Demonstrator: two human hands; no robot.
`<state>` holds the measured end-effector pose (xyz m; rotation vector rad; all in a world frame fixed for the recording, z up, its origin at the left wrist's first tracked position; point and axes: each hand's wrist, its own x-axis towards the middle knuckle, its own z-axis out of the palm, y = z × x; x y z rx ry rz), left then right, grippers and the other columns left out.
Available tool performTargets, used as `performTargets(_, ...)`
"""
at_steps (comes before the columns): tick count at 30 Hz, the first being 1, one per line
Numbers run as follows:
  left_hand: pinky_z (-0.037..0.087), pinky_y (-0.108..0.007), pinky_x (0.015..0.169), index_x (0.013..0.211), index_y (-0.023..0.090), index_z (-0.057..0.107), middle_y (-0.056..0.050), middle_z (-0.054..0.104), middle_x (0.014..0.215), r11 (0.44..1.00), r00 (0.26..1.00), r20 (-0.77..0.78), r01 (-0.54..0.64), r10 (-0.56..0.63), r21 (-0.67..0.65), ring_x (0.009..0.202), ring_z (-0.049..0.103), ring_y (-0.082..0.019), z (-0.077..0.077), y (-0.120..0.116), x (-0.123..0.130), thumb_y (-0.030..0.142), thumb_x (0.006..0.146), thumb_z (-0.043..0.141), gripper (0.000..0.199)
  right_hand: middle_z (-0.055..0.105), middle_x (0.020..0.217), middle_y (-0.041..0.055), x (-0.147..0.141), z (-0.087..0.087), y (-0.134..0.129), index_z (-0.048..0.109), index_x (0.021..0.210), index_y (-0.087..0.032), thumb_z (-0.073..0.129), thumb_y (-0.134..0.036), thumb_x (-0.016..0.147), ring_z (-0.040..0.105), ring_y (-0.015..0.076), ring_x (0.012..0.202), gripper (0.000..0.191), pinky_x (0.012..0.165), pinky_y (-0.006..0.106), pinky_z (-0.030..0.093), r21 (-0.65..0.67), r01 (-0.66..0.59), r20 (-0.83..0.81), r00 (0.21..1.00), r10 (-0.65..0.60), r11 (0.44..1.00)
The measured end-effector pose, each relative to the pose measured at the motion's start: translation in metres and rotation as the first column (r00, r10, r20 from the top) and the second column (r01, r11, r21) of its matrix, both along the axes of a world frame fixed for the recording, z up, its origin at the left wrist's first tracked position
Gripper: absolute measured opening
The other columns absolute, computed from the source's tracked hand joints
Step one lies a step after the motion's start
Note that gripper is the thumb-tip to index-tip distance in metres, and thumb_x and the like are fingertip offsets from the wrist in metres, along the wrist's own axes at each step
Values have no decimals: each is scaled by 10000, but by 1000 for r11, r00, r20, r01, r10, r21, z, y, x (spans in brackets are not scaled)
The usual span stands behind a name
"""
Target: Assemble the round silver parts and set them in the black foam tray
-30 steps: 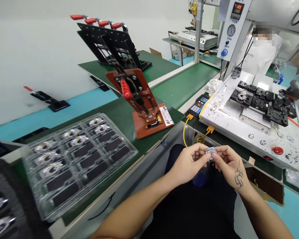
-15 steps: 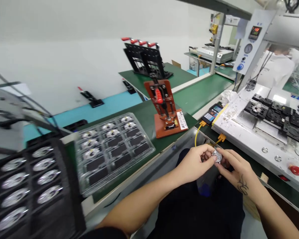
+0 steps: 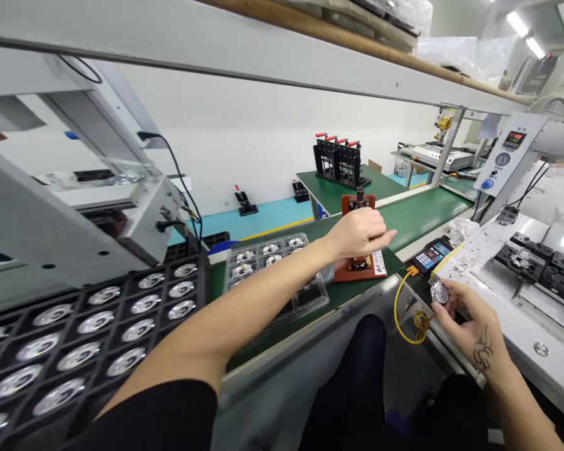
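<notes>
My right hand [image 3: 465, 310] pinches a small round silvery metal part [image 3: 438, 292] at its edge, above the gap beside the white machine. My left hand [image 3: 361, 233] is closed, with the thumb stuck out to the right. It is in front of the reddish-brown clamp fixture [image 3: 344, 270] and covers the place of its red handle. What its curled fingers hold, if anything, is hidden. Under my left forearm a clear plastic tray [image 3: 317, 299] carries several shiny round parts. A black compartment tray [image 3: 167, 322] at the left holds many more silvery round pieces.
On the right stands a white machine [image 3: 512, 319] with black fixtures and a gauge panel [image 3: 510, 153]. A keypad device [image 3: 430, 255] with a yellow cable [image 3: 397, 307] lies beside it. Behind is a black stand with red handles [image 3: 338, 163]. A grey beam [image 3: 263, 62] crosses overhead.
Both hands were together at the round part; now only my right hand keeps it. My left hand has moved up and left to the clamp fixture. The view has swung left and up.
</notes>
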<state>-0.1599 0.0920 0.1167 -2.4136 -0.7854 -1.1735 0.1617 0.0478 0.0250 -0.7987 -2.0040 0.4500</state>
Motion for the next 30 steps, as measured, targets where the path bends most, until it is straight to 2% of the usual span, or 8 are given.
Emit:
performTargets(5, 434, -286, 655, 706, 222, 450, 29, 496, 656, 980, 897, 421, -57, 135, -193, 626, 498, -127, 45, 12, 3, 412, 1097, 539, 444, 618, 731, -20, -38, 5, 27, 678, 1251, -199, 722, -410, 973, 581, 157, 599, 352, 561, 296, 524, -138, -30, -58, 998, 23, 990)
performTargets(9, 548, -309, 791, 1080, 182, 589, -61, 694, 970, 931, 723, 633, -41, 278, -362, 812, 689, -151, 72, 34, -40, 359, 1122, 500, 202, 616, 747, -10, -67, -6, 49, 688, 1209, -181, 712, -454, 964, 561, 159, 617, 368, 584, 304, 502, -215, -97, -39, 995, 90, 972)
performTargets(11, 568, -331, 789, 1214, 150, 601, -108, 726, 1057, 854, 682, 582, -126, 444, -504, 828, 719, -175, 58, 34, -70, 350, 1101, 525, 243, 627, 771, -4, -72, -18, 56, 681, 1227, -175, 706, -467, 968, 563, 160, 633, 391, 594, 300, 495, -260, -126, -47, 992, 118, 957)
performTargets(13, 563, -341, 737, 1169, 135, 664, -114, 754, 981, 663, 699, 353, -230, 622, -712, 756, 715, -190, 25, 22, -91, 369, 1086, 500, 298, 628, 789, -1, -74, -31, 63, 675, 1239, -174, 703, -484, 970, 573, 165, 655, 412, 603, 296, 491, -291, -140, -43, 990, 133, 947)
performTargets(15, 547, -327, 671, 994, 138, 746, -97, 766, 852, 436, 801, 90, -225, 593, -872, 686, 707, -202, -16, 5, -98, 331, 1015, 560, 269, 616, 799, 2, -79, -42, 71, 675, 1236, -172, 690, -490, 975, 576, 170, 680, 411, 623, 296, 490, -304, -154, -19, 988, 155, 940)
performTargets(18, 523, -296, 623, 800, 164, 773, -37, 738, 673, 310, 873, -24, -199, 488, -930, 576, 679, -194, -74, -10, -81, 290, 853, 740, 140, 587, 781, -6, -98, -55, 91, 676, 1229, -162, 695, -474, 951, 558, 168, 680, 418, 642, 297, 481, -306, -178, 1, 982, 187, 935)
performTargets(23, 453, -274, 638, 898, 159, 763, -25, 709, 698, 360, 867, -30, -238, 497, -902, 679, 662, -210, -126, 5, -46, 227, 780, 781, 137, 546, 719, -31, -135, -71, 125, 675, 1156, -160, 721, -477, 888, 520, 155, 629, 418, 633, 292, 461, -319, -204, 18, 975, 221, 925)
performTargets(30, 374, -271, 602, 935, 144, 744, 19, 597, 651, 419, 867, 21, -219, 497, -881, 629, 562, -174, -129, 1, -51, 274, 778, 776, 206, 601, 795, 4, -155, -95, 143, 684, 1129, -159, 691, -513, 902, 529, 149, 634, 421, 622, 294, 476, -330, -248, 77, 955, 288, 911)
